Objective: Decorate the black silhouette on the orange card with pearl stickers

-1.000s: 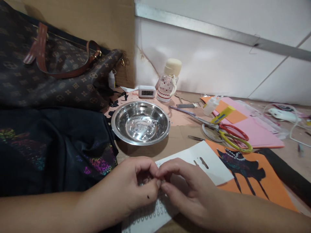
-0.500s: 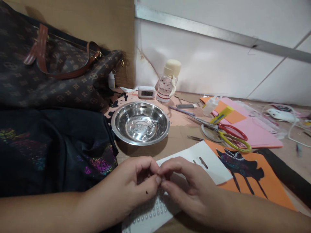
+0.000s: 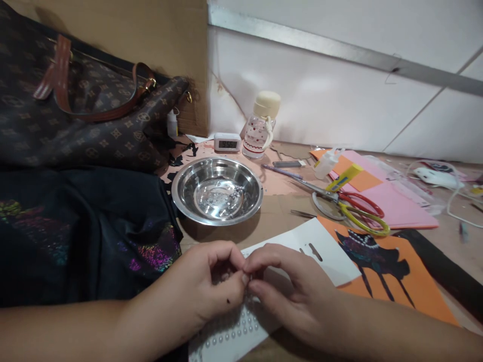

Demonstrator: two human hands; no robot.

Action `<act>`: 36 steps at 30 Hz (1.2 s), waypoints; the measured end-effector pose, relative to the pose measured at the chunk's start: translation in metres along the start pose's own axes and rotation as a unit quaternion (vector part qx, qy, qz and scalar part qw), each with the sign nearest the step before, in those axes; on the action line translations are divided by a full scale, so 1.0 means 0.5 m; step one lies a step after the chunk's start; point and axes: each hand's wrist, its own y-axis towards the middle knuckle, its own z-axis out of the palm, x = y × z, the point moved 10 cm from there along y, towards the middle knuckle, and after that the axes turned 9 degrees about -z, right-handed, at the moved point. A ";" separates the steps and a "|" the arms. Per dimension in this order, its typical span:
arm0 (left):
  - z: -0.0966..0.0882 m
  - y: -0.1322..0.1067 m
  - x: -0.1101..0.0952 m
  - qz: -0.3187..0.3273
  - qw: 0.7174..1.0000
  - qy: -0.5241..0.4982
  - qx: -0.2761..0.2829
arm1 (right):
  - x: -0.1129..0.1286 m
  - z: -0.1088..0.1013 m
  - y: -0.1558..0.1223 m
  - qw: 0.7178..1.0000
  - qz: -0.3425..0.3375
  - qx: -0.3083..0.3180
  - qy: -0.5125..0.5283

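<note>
My left hand (image 3: 211, 281) and my right hand (image 3: 298, 286) meet fingertip to fingertip, each with thumb and forefinger pinched. A tiny pale thing seems to be between the tips, too small and covered to name. Below them lies a white card (image 3: 230, 334) bearing rows of stick-on half pearls, partly hidden by both hands. Just beyond my hands stands a steel bowl (image 3: 181, 208) with small shiny bits inside. To the right of the card, on orange paper (image 3: 426, 291), is a black cut-out shape (image 3: 377, 256) with rows of white pearls along its upper part.
Scissors (image 3: 364, 213) with red and yellow handles, tweezers (image 3: 303, 214), a glue bottle (image 3: 326, 163) and pink paper (image 3: 409, 206) lie at right. A water bottle (image 3: 260, 128) and a digital clock (image 3: 227, 143) stand behind the bowl. A brown handbag (image 3: 101, 136) and black cloth (image 3: 86, 236) fill the left.
The view has shifted very slightly. Both hands keep the same pinch over the card, and nothing else has visibly moved.
</note>
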 end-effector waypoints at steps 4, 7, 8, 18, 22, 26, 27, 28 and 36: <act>-0.005 0.002 0.000 0.012 1.000 0.004 -0.010 | -0.010 -0.002 -0.006 1.000 0.020 0.009 -0.010; -0.006 0.001 0.001 0.012 1.000 0.008 -0.016 | -0.019 -0.006 -0.011 0.999 0.041 0.004 -0.018; -0.007 0.000 0.001 0.008 1.000 0.009 -0.019 | -0.021 -0.008 -0.011 0.999 0.045 0.001 -0.016; -0.011 -0.005 -0.021 0.028 0.999 0.030 -0.026 | -0.034 -0.024 -0.003 0.996 0.078 -0.031 -0.014; -0.011 -0.004 -0.014 0.015 0.999 0.023 -0.027 | -0.019 -0.026 -0.001 0.998 0.046 -0.026 -0.017; -0.008 -0.002 -0.004 0.014 1.000 0.014 -0.018 | -0.015 -0.026 0.002 0.999 0.038 -0.028 -0.020; -0.007 -0.001 -0.002 0.016 1.000 0.009 -0.014 | -0.016 -0.025 0.003 0.999 0.039 -0.027 -0.022; -0.006 -0.001 0.000 0.017 1.000 0.004 -0.011 | -0.017 -0.024 0.003 0.998 0.041 -0.027 -0.025; -0.010 -0.004 0.001 0.002 1.000 0.014 -0.028 | -0.026 -0.024 -0.003 0.997 0.057 -0.027 -0.053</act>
